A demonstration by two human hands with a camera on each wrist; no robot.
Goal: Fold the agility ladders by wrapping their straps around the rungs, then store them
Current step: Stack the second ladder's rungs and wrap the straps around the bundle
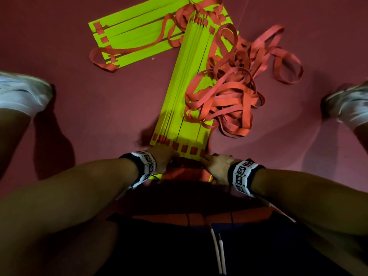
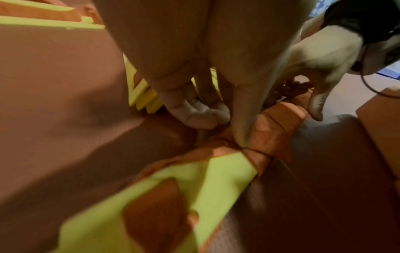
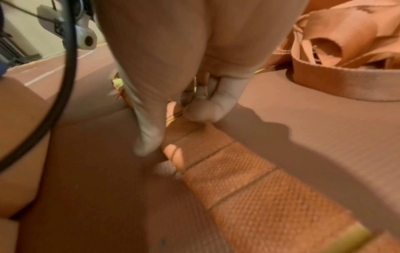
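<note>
Your left hand (image 1: 162,160) and right hand (image 1: 217,168) sit close together at the near end of the gathered rungs (image 1: 185,100), down at 6 o'clock in the head view, just in front of your shorts (image 1: 199,246). In the left wrist view your left fingers are curled, with the thumb (image 2: 242,123) pressing down on an orange strap (image 2: 270,135) where it crosses a yellow rung end; they seem to pinch that strap. In the right wrist view your right fingers (image 3: 205,109) are curled and pinching the strap end (image 3: 216,154), whose woven band runs off toward 4 o'clock.

The gathered rungs lie as a long yellow fan on the red floor (image 1: 89,108), running from your hands up toward 12 o'clock, their orange strap tabs lined up along the near edge. A loose tangle of straps (image 1: 229,96) is heaped on and beside the fan's right side, at about 1 o'clock from your hands. A second group of rungs (image 1: 137,32) lies flat and spread at 11 o'clock, with strap loops trailing over it and off its near-left corner.

Your white shoes rest at 9 o'clock (image 1: 22,92) and 3 o'clock (image 1: 348,104), well apart from the ladders
</note>
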